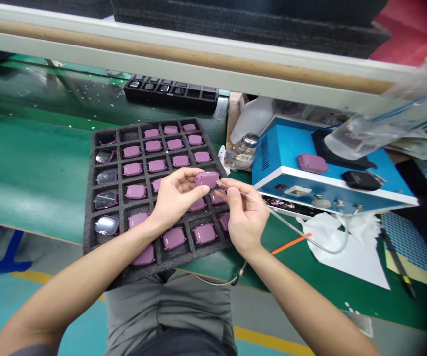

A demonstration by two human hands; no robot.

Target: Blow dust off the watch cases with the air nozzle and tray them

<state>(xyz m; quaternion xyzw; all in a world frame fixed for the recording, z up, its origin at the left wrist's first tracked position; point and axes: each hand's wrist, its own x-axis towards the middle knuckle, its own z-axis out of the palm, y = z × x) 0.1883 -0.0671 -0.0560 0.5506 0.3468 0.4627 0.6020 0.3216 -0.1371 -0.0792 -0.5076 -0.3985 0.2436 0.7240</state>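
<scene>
My left hand (178, 194) is closed on a purple watch case (208, 181), pinched between thumb and fingers above a black foam tray (120, 132). My right hand (248, 212) pinches the end of a thin pale cable (291, 225), whose small tip is at the right edge of that case. Whether the tip touches or enters the case, I cannot tell. Most of the tray's compartments hold similar purple watch cases (174, 238). Along its left column lie several with glossy dark or mirror-like faces (107, 225). My left arm and hand hide part of the tray.
At the right stands a blue and white device (268, 153), carrying a purple case (312, 163) and a black object (361, 180). Beside it are a glass bottle (241, 153), white paper (347, 257) and an orange stick (291, 244). A second black tray (172, 99) sits behind, below a shelf edge (198, 64).
</scene>
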